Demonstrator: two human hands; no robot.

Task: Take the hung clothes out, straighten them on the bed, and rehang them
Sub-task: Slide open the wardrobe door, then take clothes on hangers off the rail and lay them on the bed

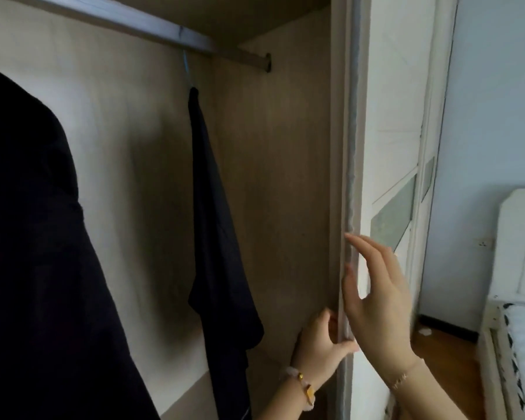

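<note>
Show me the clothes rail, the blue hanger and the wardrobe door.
clothes rail [164, 33], head view, on the middle of the bar.
blue hanger [186, 69], head view, on its hook just below the rail.
wardrobe door [391, 131], head view, on its white front panel.

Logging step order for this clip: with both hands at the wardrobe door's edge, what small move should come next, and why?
Probably release the door and lift a hand to the blue hanger. The left hand grips the door's edge, the right hand touches it with straight fingers, and the dark garment hangs exposed on the rail, untouched.
</note>
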